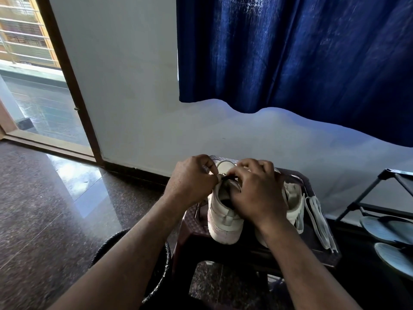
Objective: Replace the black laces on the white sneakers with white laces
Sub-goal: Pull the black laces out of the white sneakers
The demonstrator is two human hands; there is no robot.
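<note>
Up close, a small brown table (192, 221) carries the white sneakers (223, 220) side by side, the left hand (192, 177) and right hand (257, 193) pinching one sneaker's black lace (228, 177), with loose white laces (317, 218) lying just right of the pair.

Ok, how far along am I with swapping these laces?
Nothing looks finished yet. In hand: the left hand and right hand pinch a black lace at the top of one sneaker on the stool. Left to do: the white laces lie unused beside the shoes; the other sneaker is mostly hidden behind the right hand.
</note>
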